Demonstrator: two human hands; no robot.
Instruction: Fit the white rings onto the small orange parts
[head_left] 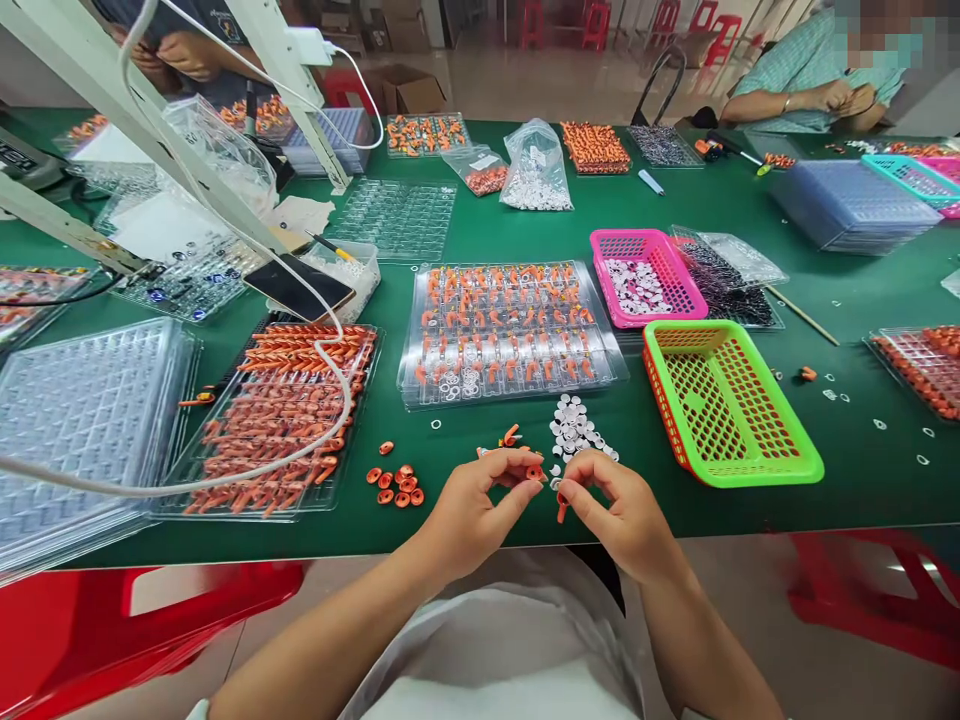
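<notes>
My left hand pinches a small orange ring between thumb and fingertips. My right hand is closed on an orange stem piece, meeting the left just above the near edge of the green table. Just beyond my fingers lies a heap of white rings; loose orange rings sit to the left. Farther out are a clear tray of orange parts and a green basket.

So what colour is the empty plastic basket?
Bright green mesh plastic basket with an orange rim, seen from the head view.
</notes>
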